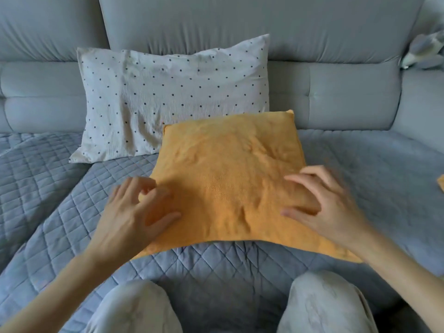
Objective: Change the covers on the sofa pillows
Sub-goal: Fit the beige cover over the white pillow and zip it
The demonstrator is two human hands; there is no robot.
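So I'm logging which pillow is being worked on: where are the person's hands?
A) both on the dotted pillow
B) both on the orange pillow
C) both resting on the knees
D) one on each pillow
B: the left hand and the right hand both lie on the orange pillow; the dotted pillow stands untouched behind it.

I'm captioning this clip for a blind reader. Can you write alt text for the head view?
Both hands, left hand and right hand, rest on an orange pillow lying on a quilted blue-grey sofa throw. Behind it, a white dotted pillow leans against the grey sofa back.
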